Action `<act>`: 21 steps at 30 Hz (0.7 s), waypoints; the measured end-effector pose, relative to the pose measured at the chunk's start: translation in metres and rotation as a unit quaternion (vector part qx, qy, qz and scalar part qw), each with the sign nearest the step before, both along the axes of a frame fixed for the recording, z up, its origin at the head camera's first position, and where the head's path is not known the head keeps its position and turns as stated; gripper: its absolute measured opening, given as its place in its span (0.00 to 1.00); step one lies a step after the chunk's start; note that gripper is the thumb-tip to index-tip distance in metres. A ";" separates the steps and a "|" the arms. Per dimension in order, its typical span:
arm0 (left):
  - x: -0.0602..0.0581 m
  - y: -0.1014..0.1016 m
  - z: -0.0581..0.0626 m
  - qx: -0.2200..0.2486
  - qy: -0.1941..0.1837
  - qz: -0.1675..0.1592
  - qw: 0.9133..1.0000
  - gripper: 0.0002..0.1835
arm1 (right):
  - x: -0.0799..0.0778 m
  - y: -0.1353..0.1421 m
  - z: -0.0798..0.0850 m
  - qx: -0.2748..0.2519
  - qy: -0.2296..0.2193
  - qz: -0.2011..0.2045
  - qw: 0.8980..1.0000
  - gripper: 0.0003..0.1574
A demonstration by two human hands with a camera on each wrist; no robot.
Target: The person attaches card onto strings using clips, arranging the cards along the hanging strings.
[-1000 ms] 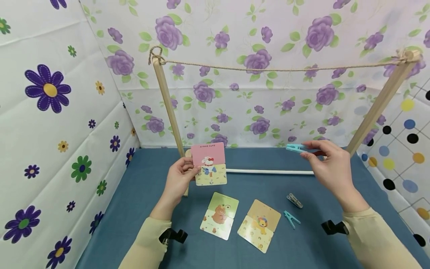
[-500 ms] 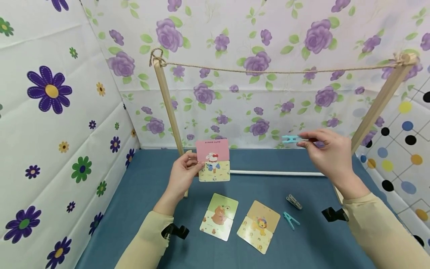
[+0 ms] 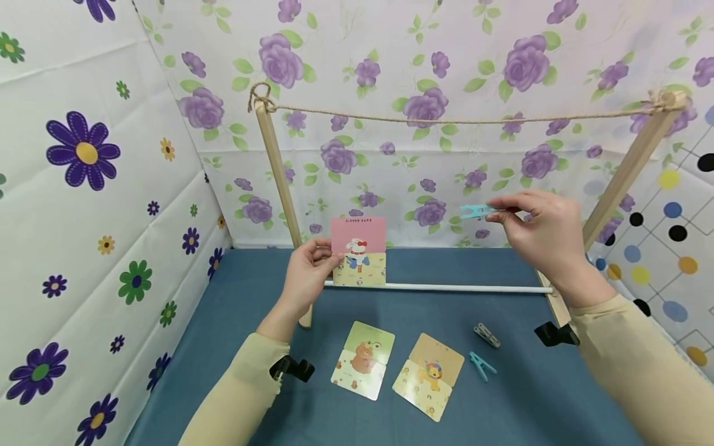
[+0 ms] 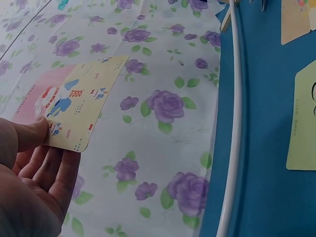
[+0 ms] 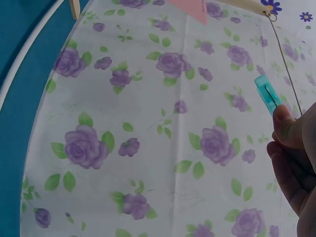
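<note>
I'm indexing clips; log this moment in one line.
left hand holds rabbit card | right hand pinches teal clothespin | twine strung between posts | two cards, two clothespins on table

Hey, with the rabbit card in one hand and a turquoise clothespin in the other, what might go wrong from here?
The left hand grips the rabbit card only near one side, so the card may swivel or slip if bumped.

The right hand pinches the turquoise clothespin by one end, so it might spring loose and drop.

The twine sags slightly between its wooden posts; anything clipped on could pull it lower.
</note>
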State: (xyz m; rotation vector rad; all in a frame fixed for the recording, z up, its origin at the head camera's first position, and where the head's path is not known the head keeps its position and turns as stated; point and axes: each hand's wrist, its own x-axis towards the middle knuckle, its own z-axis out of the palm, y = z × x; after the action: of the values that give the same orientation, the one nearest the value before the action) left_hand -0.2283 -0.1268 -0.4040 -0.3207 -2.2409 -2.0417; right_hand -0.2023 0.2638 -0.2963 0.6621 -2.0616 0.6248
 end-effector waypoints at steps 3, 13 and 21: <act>-0.003 0.002 0.005 -0.007 0.009 0.002 1.000 0.12 | -0.002 -0.002 0.009 0.015 0.009 0.005 1.000 0.11; -0.012 0.010 0.019 -0.009 0.035 0.003 0.999 0.12 | -0.010 -0.011 0.036 0.044 0.028 -0.001 0.999 0.10; -0.020 0.014 0.029 0.003 0.045 0.007 0.999 0.12 | -0.016 -0.023 0.054 0.046 0.019 -0.004 0.999 0.08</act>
State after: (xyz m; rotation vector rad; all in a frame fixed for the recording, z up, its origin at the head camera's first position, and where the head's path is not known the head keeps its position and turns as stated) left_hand -0.2482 -0.1129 -0.3754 -0.3887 -2.1789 -1.9840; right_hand -0.2185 0.2403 -0.2421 0.7127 -2.0661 0.5126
